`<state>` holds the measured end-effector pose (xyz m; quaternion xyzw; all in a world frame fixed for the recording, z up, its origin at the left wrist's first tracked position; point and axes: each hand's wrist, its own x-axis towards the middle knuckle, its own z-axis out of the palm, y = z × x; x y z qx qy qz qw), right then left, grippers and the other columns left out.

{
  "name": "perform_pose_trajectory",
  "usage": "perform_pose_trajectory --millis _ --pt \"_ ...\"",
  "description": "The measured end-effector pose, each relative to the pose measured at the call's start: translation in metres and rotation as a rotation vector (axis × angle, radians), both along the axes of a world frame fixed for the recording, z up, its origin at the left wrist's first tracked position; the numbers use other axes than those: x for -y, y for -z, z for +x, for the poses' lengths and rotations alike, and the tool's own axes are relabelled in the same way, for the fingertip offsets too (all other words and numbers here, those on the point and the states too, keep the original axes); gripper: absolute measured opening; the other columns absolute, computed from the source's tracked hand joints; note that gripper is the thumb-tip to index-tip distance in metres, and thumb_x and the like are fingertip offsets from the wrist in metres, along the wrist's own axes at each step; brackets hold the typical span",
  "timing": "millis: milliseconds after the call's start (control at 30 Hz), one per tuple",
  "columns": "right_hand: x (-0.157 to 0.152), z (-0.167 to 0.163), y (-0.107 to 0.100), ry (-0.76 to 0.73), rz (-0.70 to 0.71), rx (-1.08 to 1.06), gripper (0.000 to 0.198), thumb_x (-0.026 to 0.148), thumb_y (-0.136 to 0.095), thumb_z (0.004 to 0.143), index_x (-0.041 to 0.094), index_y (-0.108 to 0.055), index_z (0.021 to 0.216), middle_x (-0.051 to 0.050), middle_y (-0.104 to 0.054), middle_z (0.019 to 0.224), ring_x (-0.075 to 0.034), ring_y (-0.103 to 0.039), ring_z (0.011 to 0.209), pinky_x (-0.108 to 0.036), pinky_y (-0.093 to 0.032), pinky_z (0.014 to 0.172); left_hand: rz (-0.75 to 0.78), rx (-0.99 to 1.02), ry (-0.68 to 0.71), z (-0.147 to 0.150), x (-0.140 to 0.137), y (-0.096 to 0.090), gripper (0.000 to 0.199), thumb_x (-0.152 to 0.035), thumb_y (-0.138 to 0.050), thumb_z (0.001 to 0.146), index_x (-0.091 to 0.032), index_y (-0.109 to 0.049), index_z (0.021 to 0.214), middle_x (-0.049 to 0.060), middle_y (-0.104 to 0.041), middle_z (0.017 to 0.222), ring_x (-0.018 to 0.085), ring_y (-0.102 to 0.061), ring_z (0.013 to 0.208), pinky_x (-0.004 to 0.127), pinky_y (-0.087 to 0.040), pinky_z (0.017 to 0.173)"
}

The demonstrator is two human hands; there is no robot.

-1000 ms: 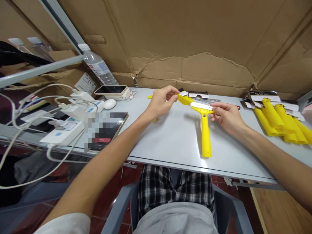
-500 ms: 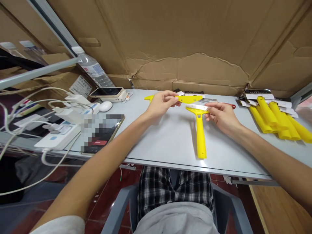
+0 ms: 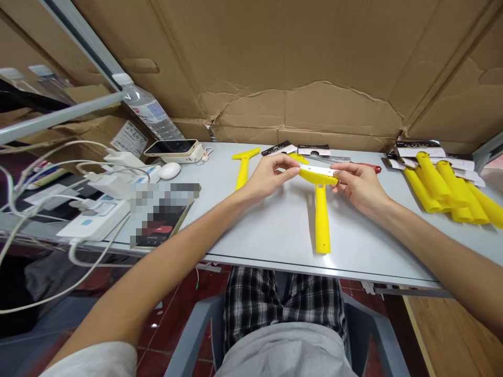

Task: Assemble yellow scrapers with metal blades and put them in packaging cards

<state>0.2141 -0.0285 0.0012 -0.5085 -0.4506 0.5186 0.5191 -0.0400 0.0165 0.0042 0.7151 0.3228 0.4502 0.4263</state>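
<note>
A yellow scraper (image 3: 323, 220) hangs handle-down over the table, between my hands. Along the top of its head runs a pale metal blade (image 3: 316, 170). A yellow triangular cover plate (image 3: 314, 178) lies against the front of the head. My left hand (image 3: 273, 175) is closed, thumb and fingers pinching the left end of the plate and blade. At the right end, my right hand (image 3: 356, 186) pinches the scraper's head. Another yellow scraper (image 3: 243, 170) rests on the table to the left, its lower handle hidden by my left arm.
Several yellow handles (image 3: 448, 188) with black-and-white cards lie at the right. Behind my hands are a red-handled tool (image 3: 371, 167) and packaging cards (image 3: 313, 150). On the left are a phone (image 3: 173, 147), a white mouse (image 3: 170, 170), power strips (image 3: 94, 217) with cables, and a water bottle (image 3: 151, 112).
My left hand has moved slightly right and down, bringing the yellow cover plate against the scraper's head. The scraper on the left is now uncovered. My right hand keeps its pinch.
</note>
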Motion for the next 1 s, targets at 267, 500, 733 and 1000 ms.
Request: perform_pose_trajectory --millis 267,500,733,1000 --pt "0.003 -0.004 -0.004 0.018 -0.050 0.002 0.027 0.021 -0.070 0.084 0.012 -0.069 0.110 -0.012 -0.074 0.106 -0.009 -0.067 0.069 -0.023 -0.058 0.060 -0.066 0.041 0.064 0.004 0.003 0.002 0.041 -0.054 -0.091 0.080 -0.017 -0.076 0.089 0.007 -0.079 0.095 0.016 -0.070 0.086 0.031 -0.054 0.082" --pt "0.002 -0.002 0.000 -0.001 -0.039 -0.006 0.027 0.020 -0.070 0.084 0.012 -0.069 0.110 -0.012 -0.074 0.107 -0.009 -0.067 0.068 -0.022 -0.059 0.060 -0.070 0.025 0.011 0.006 0.002 0.010 0.034 -0.048 -0.089 0.082 -0.017 -0.076 0.089 0.008 -0.079 0.096 0.016 -0.069 0.084 0.033 -0.054 0.082" --pt "0.001 -0.002 -0.001 0.005 -0.041 0.001 0.027 0.019 -0.068 0.087 0.010 -0.069 0.112 -0.013 -0.074 0.108 -0.010 -0.069 0.068 -0.024 -0.061 0.061 -0.038 0.007 -0.001 0.008 0.002 0.010 0.027 -0.042 -0.084 0.086 -0.017 -0.077 0.092 0.010 -0.080 0.108 0.018 -0.071 0.095 0.032 -0.053 0.084" --pt "0.003 -0.001 -0.004 0.005 -0.052 -0.009 0.028 0.017 -0.068 0.085 0.009 -0.069 0.112 -0.014 -0.074 0.108 -0.010 -0.069 0.069 -0.023 -0.060 0.060 -0.113 0.076 0.049 0.008 0.001 0.014 0.028 -0.040 -0.087 0.086 -0.016 -0.075 0.093 0.011 -0.080 0.107 0.019 -0.074 0.097 0.038 -0.055 0.093"
